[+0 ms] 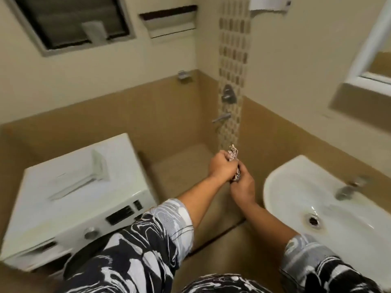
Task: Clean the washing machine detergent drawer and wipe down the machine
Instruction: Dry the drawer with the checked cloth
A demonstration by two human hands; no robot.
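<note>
The chief risk was water. The patterned cloth [233, 152] was held over the floor [182, 174] between the washing machine [80, 199] and the wash basin [281, 182], not over the basin's bowl, so anything squeezed out would likely drip down and leave a slippery patch. A cloth wrung too little could also streak the machine or carry water toward its control panel [121, 214]. Both arms reached forward, nearly straight, and the hands met in front. The left hand [220, 168] was fisted round the cloth's upper part, with a tuft sticking out above the knuckles. The right hand [242, 187] gripped the lower part just beneath, fingers curled tight — a wringing hold, by the look of it. A white tray-like piece [84, 176] lay on the machine's top toward its back right corner — probably the detergent drawer, though blur left that unsure.
</note>
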